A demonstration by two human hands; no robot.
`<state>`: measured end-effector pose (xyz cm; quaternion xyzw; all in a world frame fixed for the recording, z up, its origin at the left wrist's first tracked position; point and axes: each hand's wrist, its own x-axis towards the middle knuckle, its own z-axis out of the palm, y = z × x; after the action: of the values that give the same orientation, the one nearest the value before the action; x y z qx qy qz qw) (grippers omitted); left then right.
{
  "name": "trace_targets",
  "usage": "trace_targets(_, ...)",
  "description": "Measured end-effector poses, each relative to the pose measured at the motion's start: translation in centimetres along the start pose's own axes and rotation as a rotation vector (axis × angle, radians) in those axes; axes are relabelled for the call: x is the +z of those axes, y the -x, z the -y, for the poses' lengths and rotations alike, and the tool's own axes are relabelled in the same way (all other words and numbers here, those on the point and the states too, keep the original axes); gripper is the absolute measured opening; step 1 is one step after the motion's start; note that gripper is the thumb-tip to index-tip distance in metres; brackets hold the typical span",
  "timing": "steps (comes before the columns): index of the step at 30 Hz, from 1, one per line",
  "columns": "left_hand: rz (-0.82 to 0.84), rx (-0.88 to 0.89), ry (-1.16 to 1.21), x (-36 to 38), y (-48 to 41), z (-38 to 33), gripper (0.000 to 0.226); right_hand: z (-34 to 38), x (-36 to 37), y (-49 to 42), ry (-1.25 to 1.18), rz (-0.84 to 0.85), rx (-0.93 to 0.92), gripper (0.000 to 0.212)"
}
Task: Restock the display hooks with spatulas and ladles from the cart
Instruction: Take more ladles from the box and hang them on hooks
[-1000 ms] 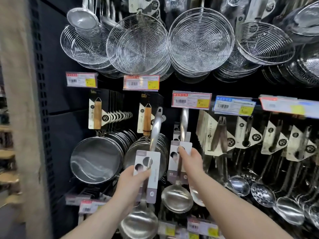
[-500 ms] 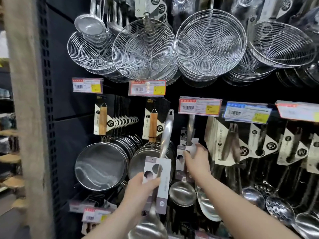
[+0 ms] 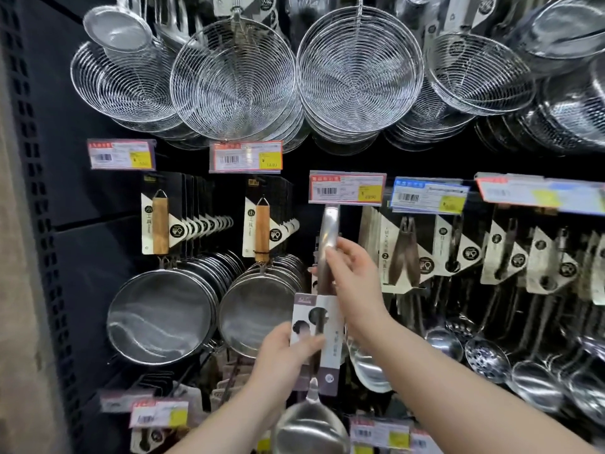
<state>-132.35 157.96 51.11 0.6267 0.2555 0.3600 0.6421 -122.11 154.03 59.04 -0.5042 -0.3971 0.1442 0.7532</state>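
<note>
I hold a steel ladle [image 3: 328, 237] upright in front of the display, its bowl low at the bottom edge and its handle tip just under a red price tag [image 3: 347, 188]. My left hand [image 3: 284, 362] grips the ladle at its white cardboard sleeve [image 3: 322, 335]. My right hand [image 3: 355, 283] pinches the upper handle. More ladles [image 3: 370, 368] hang behind on the same hook, mostly hidden by my hands. The hook itself is not visible.
Wire skimmers [image 3: 358, 77] hang across the top row. Mesh strainers with wooden handles [image 3: 160, 316] hang at the left. Carded ladles and slotted spoons [image 3: 487, 358] fill the hooks to the right. A beige pillar [image 3: 19, 290] borders the left side.
My left hand raised its ladle and moved it right, in front of the hook under the red tag. My right hand let go of the hanging ladle's card and took this ladle's handle.
</note>
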Motion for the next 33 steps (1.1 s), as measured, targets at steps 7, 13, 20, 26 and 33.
trace_targets(7,0.008,0.004,-0.035,1.2,-1.4,-0.9,0.006,0.8,-0.7,-1.3,0.0,-0.015,-0.016,0.021)
trace_targets(13,0.008,-0.024,-0.019,1.6,-2.1,-0.7,0.007,-0.2,-0.7,-2.6,0.023,-0.033,0.063,0.03)
trace_targets(20,-0.011,-0.043,-0.017,1.7,-3.1,-0.8,0.006,-1.1,-0.6,-4.4,0.053,-0.049,0.094,0.039)
trace_targets(26,-0.114,0.014,-0.146,1.2,-4.2,-1.0,0.039,-2.3,-1.2,-6.2,0.143,-0.055,0.077,0.027)
trace_targets(33,-0.225,0.045,-0.195,-1.0,-4.8,-0.6,0.026,-3.9,-0.7,-9.0,0.148,-0.045,0.126,0.035)
